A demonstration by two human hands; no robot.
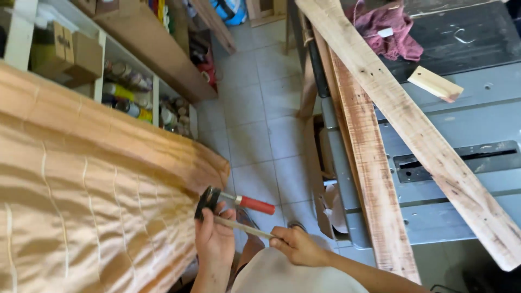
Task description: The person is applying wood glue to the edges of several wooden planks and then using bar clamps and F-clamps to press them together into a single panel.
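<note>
My left hand [215, 239] and right hand [296, 245] are bare, forearms unsleeved, with pale, light-coloured cloth over my lap below them.

Bright, even daylight; soft shadows on the floor tiles [255, 108]. Wide-angle bending at the edges. Slight motion blur on the wood panel [81, 201]; centre fairly sharp.

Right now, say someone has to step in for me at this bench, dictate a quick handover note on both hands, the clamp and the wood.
Left hand: wrapped around the black head of the bar clamp at the edge of the glued wood panel.
Right hand: gripping the clamp's steel bar; the red handle is free.
Done: clamp is at the panel's corner edge.
Left: whether it is tightened cannot be told.
Nearby: two long planks lie across the grey table saw.
</note>
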